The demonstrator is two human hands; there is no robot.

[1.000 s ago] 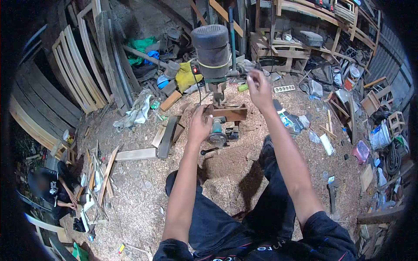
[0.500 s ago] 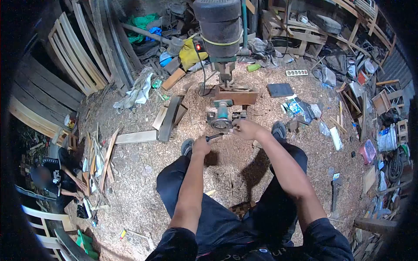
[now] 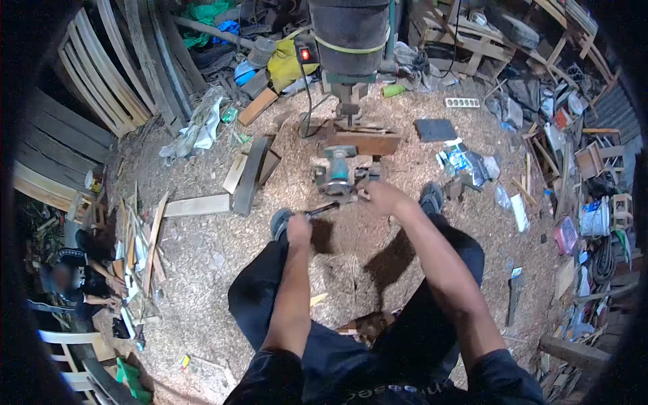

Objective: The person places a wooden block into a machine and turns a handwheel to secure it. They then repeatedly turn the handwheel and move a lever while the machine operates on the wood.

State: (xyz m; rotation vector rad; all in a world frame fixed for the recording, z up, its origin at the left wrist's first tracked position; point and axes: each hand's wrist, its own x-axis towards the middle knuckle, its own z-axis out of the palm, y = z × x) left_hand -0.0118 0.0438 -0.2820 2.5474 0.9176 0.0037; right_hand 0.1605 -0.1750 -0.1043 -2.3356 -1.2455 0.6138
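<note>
My left hand (image 3: 299, 230) is closed around a slim dark hand tool (image 3: 322, 210) with a narrow end pointing right; its exact kind is too small to make out. The tool's tip lies just below the round metal front of a green-and-grey machine part (image 3: 339, 177). My right hand (image 3: 382, 198) is at that part's right side, fingers curled together; what they pinch, if anything, is hidden. Above stands a large dark drill-like machine (image 3: 349, 40) with a lit red switch (image 3: 305, 54). A brown wooden piece (image 3: 366, 142) sits under its spindle.
Wood shavings cover the ground. Boards (image 3: 251, 177) lie to the left, a dark flat block (image 3: 435, 130) to the right. A power strip (image 3: 462, 103) lies beyond. At far left another person (image 3: 74, 280) crouches beside wood strips. Scrap and containers line the right side.
My left hand has moved left with the tool, away from my right hand. My right hand stays beside the machine part. The whole view has shifted slightly.
</note>
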